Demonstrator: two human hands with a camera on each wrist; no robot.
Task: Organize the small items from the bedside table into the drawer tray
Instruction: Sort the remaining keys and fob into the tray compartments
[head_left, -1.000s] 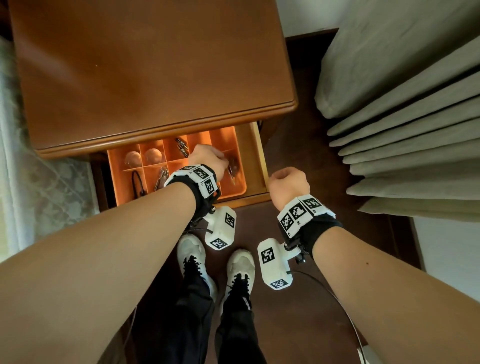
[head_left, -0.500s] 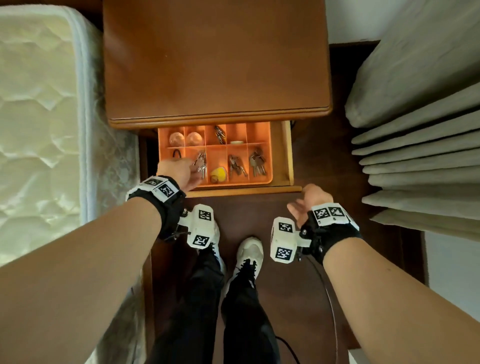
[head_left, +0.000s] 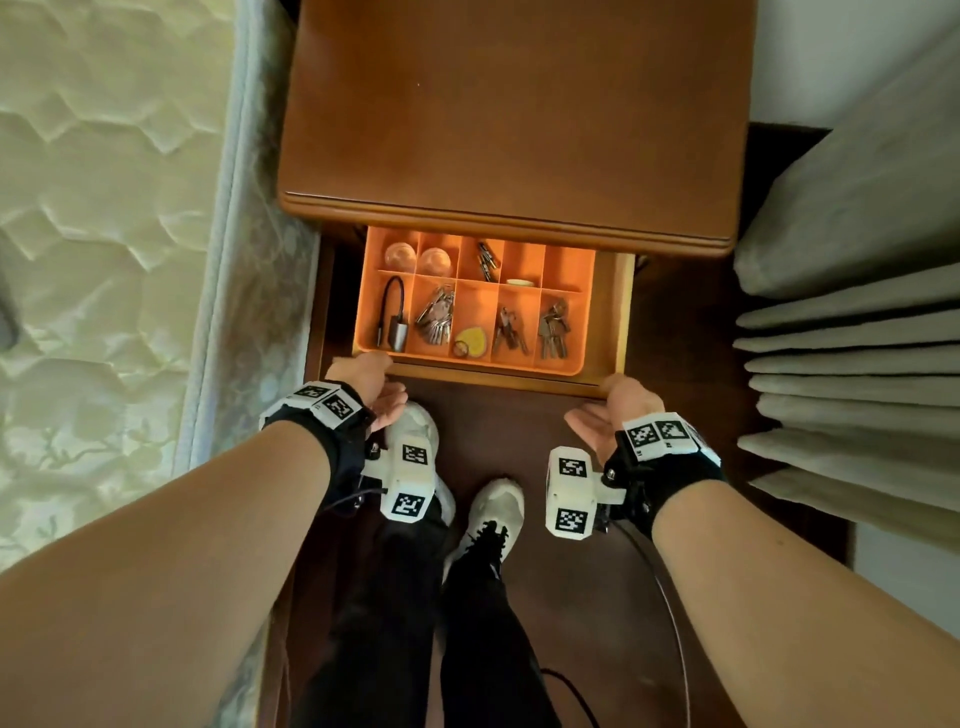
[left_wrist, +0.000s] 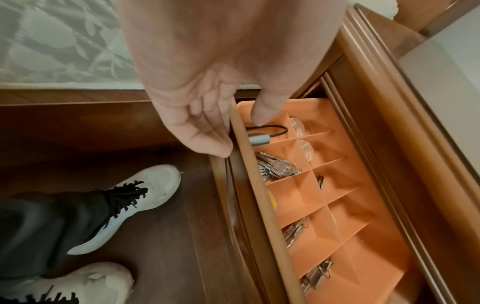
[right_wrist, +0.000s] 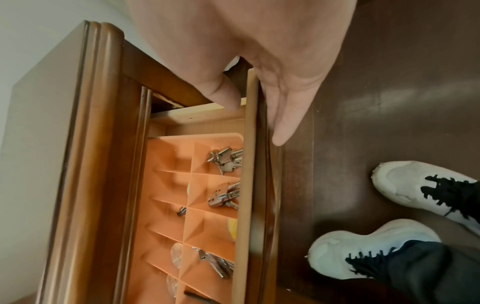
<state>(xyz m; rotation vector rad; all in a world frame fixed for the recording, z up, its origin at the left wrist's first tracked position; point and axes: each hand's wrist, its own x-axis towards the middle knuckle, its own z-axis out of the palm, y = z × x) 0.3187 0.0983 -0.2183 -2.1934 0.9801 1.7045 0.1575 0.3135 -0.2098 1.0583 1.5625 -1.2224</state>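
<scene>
The orange drawer tray (head_left: 519, 367) lies in the open drawer of the bedside table (head_left: 509, 104). Its compartments hold key bunches (head_left: 436, 317) (head_left: 553, 330) (head_left: 506, 327), a yellow tag (head_left: 470, 340), a grey adapter with a black cable (head_left: 395, 322), two clear round pieces (head_left: 400, 255) and small dark bits (head_left: 485, 257). My left hand (head_left: 363, 371) (left_wrist: 241, 131) holds the left end of the drawer front (head_left: 493, 382), thumb over the tray, fingers on the outer face. My right hand (head_left: 623, 387) (right_wrist: 253, 121) holds the right end the same way.
A quilted mattress (head_left: 104, 208) borders the table on the left. Folded beige curtain (head_left: 857, 338) hangs close on the right. My white shoes (head_left: 493, 514) stand on the dark wood floor just before the drawer.
My left hand has come out of the tray and moved to the drawer front's left end. My right hand has opened from a fist and taken the right end.
</scene>
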